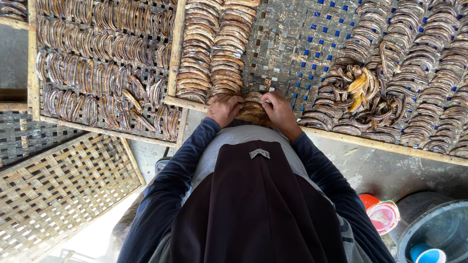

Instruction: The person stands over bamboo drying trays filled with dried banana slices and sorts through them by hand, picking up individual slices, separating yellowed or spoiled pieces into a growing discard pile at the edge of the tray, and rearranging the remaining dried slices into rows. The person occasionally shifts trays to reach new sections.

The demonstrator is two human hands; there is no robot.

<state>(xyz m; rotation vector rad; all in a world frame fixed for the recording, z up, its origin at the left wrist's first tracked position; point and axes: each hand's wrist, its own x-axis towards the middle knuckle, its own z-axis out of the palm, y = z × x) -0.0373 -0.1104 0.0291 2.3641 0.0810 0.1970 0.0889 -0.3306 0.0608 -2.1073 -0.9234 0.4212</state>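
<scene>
Dark brown cloth (258, 204) is hanging nearest the lens; beyond it, left hand (224, 109) and right hand (279, 110) are both pinching brown curved dried strips (252, 110) at the woven bamboo drying tray (285, 46)'s near edge.

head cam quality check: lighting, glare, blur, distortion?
Head view: even, soft daylight, no hard shadows on the woven tray; blown-out highlight on the ground at lower left; sharp on the left hand, right hand and dried curved pieces; wide-angle bowing of the wooden frame edges toward the corners; the person's dark garment blocks the lower centre.
</scene>
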